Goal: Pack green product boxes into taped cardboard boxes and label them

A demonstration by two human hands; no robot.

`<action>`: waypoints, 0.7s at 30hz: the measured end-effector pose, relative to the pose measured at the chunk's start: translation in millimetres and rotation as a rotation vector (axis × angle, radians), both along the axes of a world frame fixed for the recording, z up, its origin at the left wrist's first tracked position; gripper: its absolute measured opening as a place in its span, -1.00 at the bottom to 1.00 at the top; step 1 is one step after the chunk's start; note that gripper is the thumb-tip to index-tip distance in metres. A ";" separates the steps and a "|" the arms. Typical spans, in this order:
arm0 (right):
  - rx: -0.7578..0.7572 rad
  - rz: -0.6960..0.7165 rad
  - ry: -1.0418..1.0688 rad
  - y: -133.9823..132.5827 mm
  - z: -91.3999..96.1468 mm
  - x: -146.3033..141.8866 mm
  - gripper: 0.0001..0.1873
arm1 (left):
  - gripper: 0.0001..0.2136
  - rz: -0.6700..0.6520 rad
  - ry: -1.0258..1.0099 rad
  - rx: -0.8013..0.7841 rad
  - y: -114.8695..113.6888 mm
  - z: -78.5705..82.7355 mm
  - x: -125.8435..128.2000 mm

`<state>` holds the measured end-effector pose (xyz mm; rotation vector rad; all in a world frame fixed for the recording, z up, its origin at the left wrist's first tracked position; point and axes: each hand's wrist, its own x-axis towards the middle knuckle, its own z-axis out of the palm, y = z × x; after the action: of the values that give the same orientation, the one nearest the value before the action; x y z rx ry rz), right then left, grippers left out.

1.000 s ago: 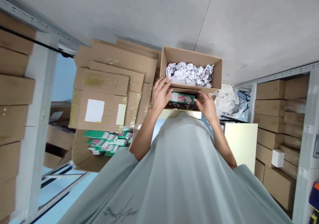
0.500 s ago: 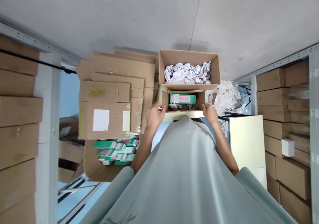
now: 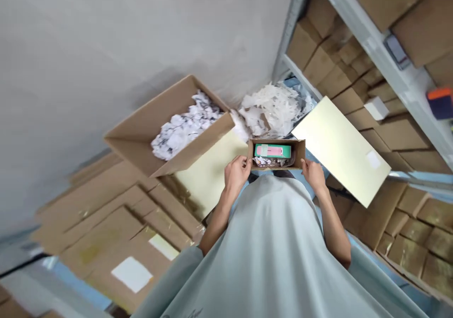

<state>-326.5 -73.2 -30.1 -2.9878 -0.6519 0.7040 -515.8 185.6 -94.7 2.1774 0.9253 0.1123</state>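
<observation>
Between my two hands is a small open cardboard box (image 3: 276, 165), held close in front of my body. Inside it lies a green and pink packet (image 3: 273, 151), with crumpled paper (image 3: 262, 161) and something clear beside it. My left hand (image 3: 236, 175) grips the box's left end, thumb on the edge. At the opposite end, my right hand (image 3: 313, 172) is closed on the box wall. The undersides of both hands' grips are partly hidden.
A larger open carton (image 3: 198, 141) of crumpled paper stands on a pale table (image 3: 205, 181). Flattened cardboard (image 3: 102, 247) is stacked left. White packing scraps (image 3: 271, 108) lie behind the box. A cream panel (image 3: 341, 150) and shelves of cartons (image 3: 368, 115) are at right.
My view has turned to the right. The small box has come off the table with both hands still on its ends, away from the larger carton.
</observation>
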 end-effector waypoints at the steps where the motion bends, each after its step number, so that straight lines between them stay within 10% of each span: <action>1: 0.019 -0.075 -0.009 -18.6 1.0 5.8 -0.43 | -0.84 -0.063 -0.020 0.011 -8.5 2.0 20.4; 14: 0.238 -0.547 -0.042 -225.3 -3.9 126.4 -0.47 | -0.84 -0.522 -0.121 0.144 -167.7 14.6 279.4; 21: 0.249 -0.650 -0.014 -288.9 -12.2 177.9 -0.40 | -0.80 -0.618 -0.094 0.144 -231.1 11.0 362.1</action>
<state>-148.7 -362.0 -42.3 -2.7084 0.2260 0.5015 -153.7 -45.5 -83.7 2.4687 0.1679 -0.0202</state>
